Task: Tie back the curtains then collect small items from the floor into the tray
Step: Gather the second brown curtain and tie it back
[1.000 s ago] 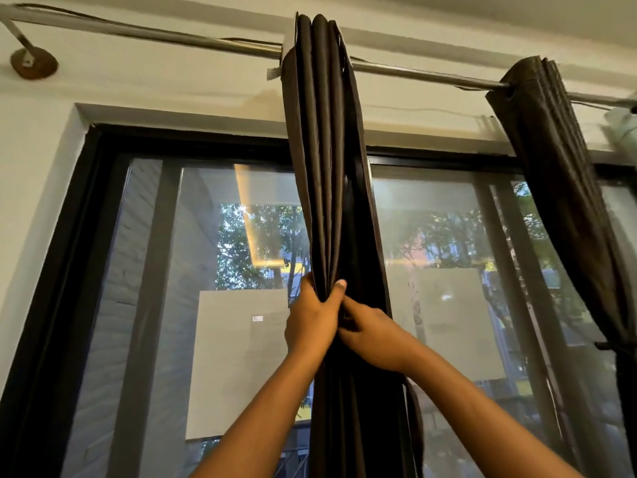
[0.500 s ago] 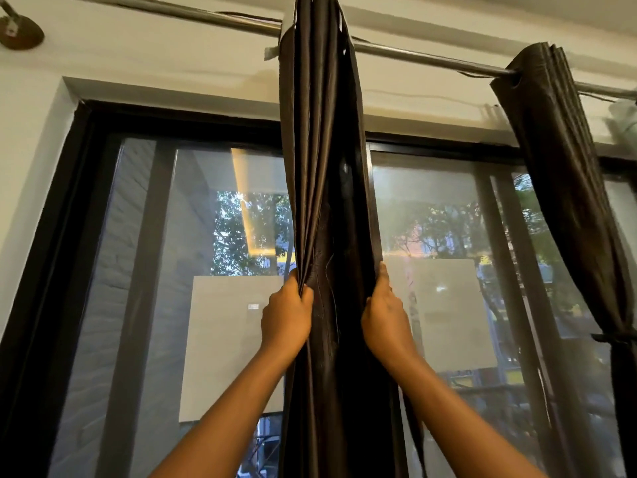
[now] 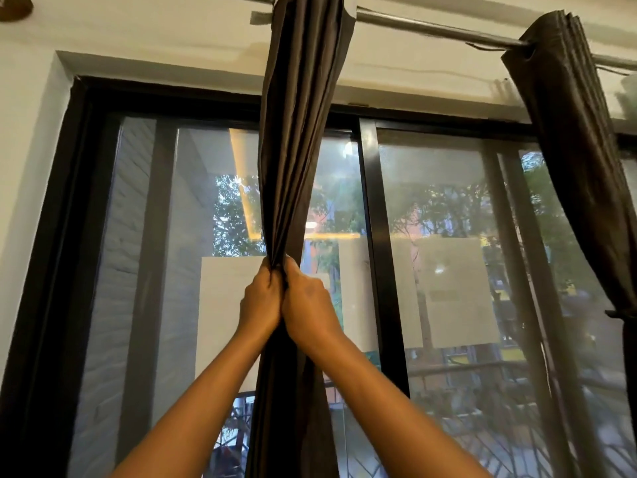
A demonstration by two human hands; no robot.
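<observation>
A black-framed sliding window (image 3: 367, 236) fills the wall, its glass showing trees and pale reflected panels. At far left, the edge of a round wall bracket (image 3: 15, 6) shows in the top corner. A dark brown curtain (image 3: 303, 132) hangs at centre from a metal curtain rod (image 3: 431, 27), its folds drawn together into a narrow bunch that tapers downward to where two bare hands meet. The left hand (image 3: 260, 300) is closed tight around the gathered fabric from the left side, fingers wrapped into the folds. The right hand (image 3: 308, 305) presses against it, touching it, and is likewise clenched on the same bunch from the right, thumb up along the cloth. Both forearms rise from the bottom of the frame, and the rest of the curtain falls straight down between them. At right, a second dark curtain (image 3: 579, 150) hangs from the same rod, already cinched by a thin tieback (image 3: 620, 313) near the frame's edge. No tray or floor is in view.
</observation>
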